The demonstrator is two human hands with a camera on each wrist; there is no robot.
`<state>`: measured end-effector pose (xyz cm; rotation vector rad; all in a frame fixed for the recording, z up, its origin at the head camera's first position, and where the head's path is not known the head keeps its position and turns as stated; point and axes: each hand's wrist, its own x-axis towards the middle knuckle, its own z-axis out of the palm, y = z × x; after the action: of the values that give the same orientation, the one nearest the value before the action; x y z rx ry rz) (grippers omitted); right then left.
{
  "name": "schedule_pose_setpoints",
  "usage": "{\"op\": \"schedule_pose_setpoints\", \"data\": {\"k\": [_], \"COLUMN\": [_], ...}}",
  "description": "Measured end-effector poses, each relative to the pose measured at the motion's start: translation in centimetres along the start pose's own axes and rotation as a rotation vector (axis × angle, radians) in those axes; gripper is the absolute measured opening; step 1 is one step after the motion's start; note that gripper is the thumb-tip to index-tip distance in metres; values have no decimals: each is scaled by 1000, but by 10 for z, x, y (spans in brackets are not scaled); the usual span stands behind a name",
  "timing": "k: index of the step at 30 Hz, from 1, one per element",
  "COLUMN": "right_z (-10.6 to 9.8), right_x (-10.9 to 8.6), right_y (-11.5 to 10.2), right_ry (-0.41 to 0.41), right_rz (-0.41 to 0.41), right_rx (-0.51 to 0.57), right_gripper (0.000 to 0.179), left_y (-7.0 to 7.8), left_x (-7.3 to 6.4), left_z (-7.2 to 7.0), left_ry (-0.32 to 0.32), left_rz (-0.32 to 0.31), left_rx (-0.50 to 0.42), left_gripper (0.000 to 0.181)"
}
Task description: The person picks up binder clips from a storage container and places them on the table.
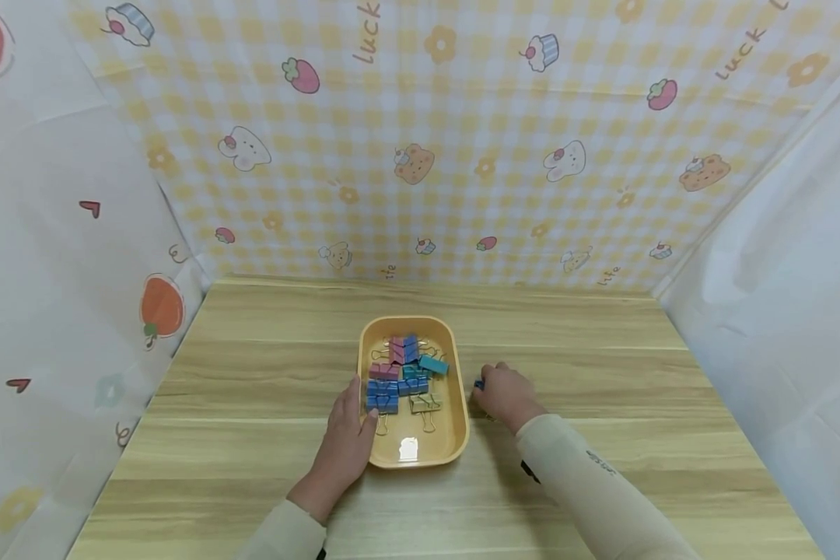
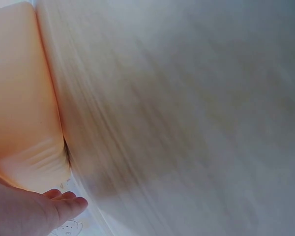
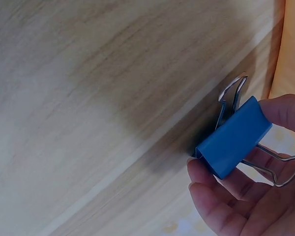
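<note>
On the wooden table stands a yellow-orange tray (image 1: 448, 443) holding several binder clips, among them pink, teal, yellow and blue clips (image 1: 383, 404). My left hand (image 1: 346, 439) rests against the tray's left side, fingers extended along it and thumb at the rim. The left wrist view shows those fingers (image 2: 71, 206) beside the tray's outer wall (image 2: 19, 98). Just right of the tray, my right hand (image 1: 507, 397) pinches a blue binder clip (image 3: 234, 139) between thumb and fingers. Both its wire handles show in the right wrist view, close to the table surface.
The wooden tabletop (image 1: 273, 373) extends on both sides of the tray. Behind it rises a yellow checked cloth (image 1: 455, 140) with printed figures. White cloths hang at the left (image 1: 49, 272) and right (image 1: 784, 327) edges.
</note>
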<state>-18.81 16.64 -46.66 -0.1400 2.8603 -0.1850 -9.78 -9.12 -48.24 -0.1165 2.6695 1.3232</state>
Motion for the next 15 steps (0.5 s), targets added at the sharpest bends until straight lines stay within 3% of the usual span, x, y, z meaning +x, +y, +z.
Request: {"op": "schedule_pose_setpoints", "data": {"k": [15], "right_z": [5], "right_x": [3], "right_y": [0], "right_ry": [23], "right_rz": [-6], "right_rx": [-20], "right_gripper": [27], "left_y": [1], "left_x": [0], "left_z": [-1], "left_ry": [-5], "left_rz": [0], "left_rx": [-3], "left_gripper": [67]}}
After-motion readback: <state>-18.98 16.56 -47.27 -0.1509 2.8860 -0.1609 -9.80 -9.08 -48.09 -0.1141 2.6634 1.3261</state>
